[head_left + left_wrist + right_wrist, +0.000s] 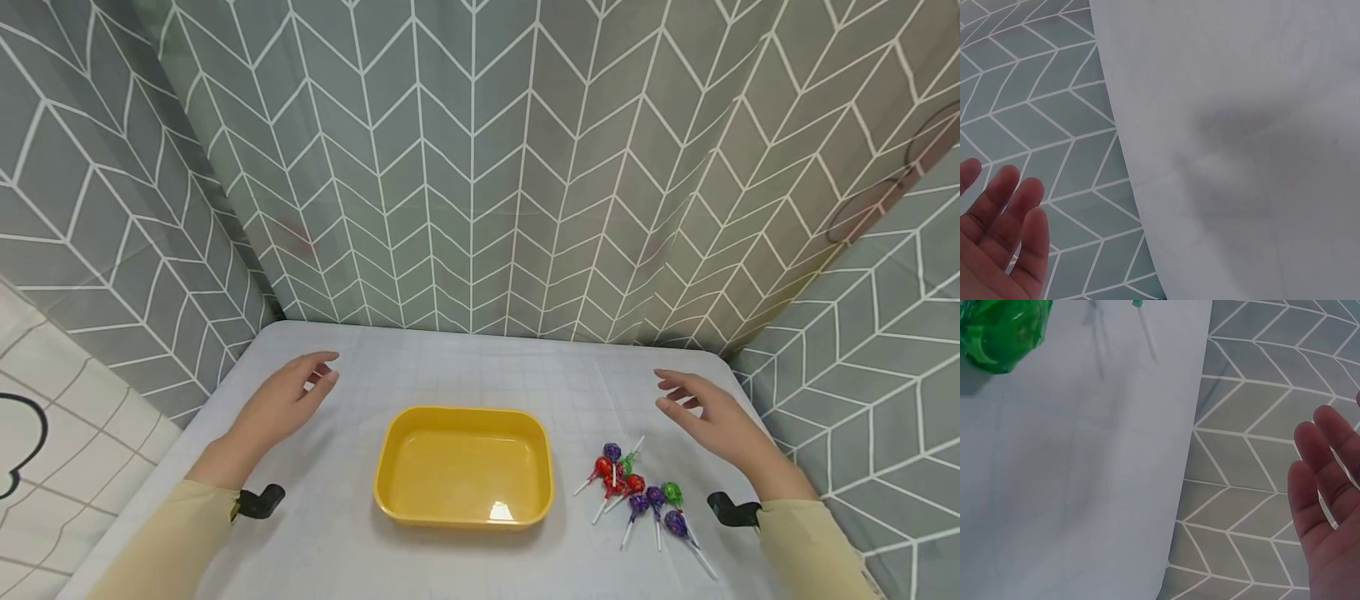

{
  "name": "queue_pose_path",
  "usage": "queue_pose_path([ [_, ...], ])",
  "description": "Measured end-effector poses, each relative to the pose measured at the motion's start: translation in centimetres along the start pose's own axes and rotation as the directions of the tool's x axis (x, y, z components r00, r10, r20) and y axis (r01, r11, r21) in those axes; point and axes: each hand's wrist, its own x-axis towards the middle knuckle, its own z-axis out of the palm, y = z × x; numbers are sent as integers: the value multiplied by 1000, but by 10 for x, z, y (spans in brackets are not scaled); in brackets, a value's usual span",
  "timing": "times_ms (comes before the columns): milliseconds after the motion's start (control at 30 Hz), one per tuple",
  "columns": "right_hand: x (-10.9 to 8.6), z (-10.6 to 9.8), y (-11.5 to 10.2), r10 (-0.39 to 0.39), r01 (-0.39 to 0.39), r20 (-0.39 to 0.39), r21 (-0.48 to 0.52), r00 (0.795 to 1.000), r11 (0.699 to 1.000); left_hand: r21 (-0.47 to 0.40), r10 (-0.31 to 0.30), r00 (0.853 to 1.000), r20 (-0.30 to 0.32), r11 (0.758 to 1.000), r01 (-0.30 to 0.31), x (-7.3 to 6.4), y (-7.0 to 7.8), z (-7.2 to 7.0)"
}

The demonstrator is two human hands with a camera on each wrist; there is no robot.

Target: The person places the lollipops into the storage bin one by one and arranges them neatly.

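In the head view my left hand hovers over the left part of the table, its fingers loosely bent around nothing. My right hand hangs in the same relaxed way above the right part. Closest to it is a loose group of wrapped lollipops in red, purple and green, with white sticks pointing various ways. A yellow rectangular tray with nothing inside lies between the hands, left of the lollipops. The right wrist view catches a green lollipop at its upper left, apart from the fingers.
A white cloth covers the table. Grey curtains with white chevron lines rise behind it and on both sides. At the far left hangs a pale checked cloth. Dark straps with small black mounts sit at the wrists.
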Motion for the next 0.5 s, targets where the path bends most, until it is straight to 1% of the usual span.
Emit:
queue_pose_path([
  [267,-3,6,-3,-28,28,9,10,1000,1000,-36,-24,999,41,999,26,-9,6,9],
  [367,-5,7,-4,-31,30,13,18,999,999,-49,-43,998,45,998,45,-13,7,15],
  [500,-7,9,-3,-40,39,19,28,999,999,-60,-52,997,57,997,56,-19,10,21],
])
